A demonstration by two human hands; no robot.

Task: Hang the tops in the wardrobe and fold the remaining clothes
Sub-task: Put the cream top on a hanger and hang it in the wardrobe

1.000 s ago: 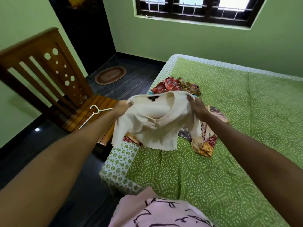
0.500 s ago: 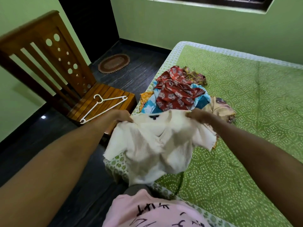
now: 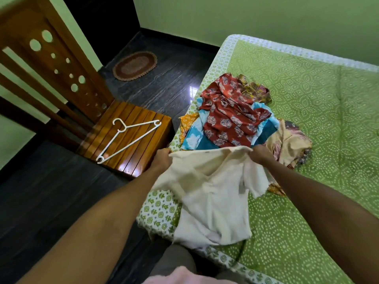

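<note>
Head view, looking down along both forearms: the left hand (image 3: 162,158) and the right hand (image 3: 259,154) each grip the top edge of a cream top (image 3: 211,193), fingers curled into the cloth at its two shoulders. The garment hangs down from the hands toward the person, its lower part draping over the near corner of the bed (image 3: 307,140) and past the printed border of the green bedsheet (image 3: 158,210). The cloth is slightly blurred, so its collar detail cannot be made out.

Just beyond the hands, on the bed, lies a heap of other clothes: a red printed garment (image 3: 229,117) on top of a blue one (image 3: 194,138), with an orange piece (image 3: 187,120) at the edge on the left hand's side and a yellow-brown patterned piece (image 3: 254,89) at the far end. Beside the right hand, touching its far side, sits a crumpled beige garment (image 3: 287,144).

Beyond and outward of the left hand stands a wooden chair (image 3: 131,138), close against the bed's side. A white hanger (image 3: 127,138) lies flat on its slatted seat, hook toward the chair back. Farther off on the dark floor is an oval brown mat (image 3: 134,65).
</note>
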